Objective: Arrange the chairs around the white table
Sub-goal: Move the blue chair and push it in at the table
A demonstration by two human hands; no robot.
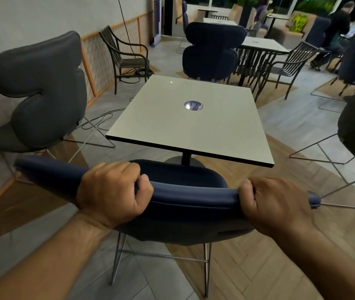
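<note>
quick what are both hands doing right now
Left hand: closed around the top edge of the blue chair backrest.
Right hand: closed on the same backrest edge, further right.

You have black cables (98, 121) trailing loose across the grey floor tiles (159, 276) near the wall. A wood-framed lattice panel (98, 68) lines that white wall. Farther off, a second white tabletop (261, 44) stands, and a seated person in black (336, 29) works near the windows.
</note>
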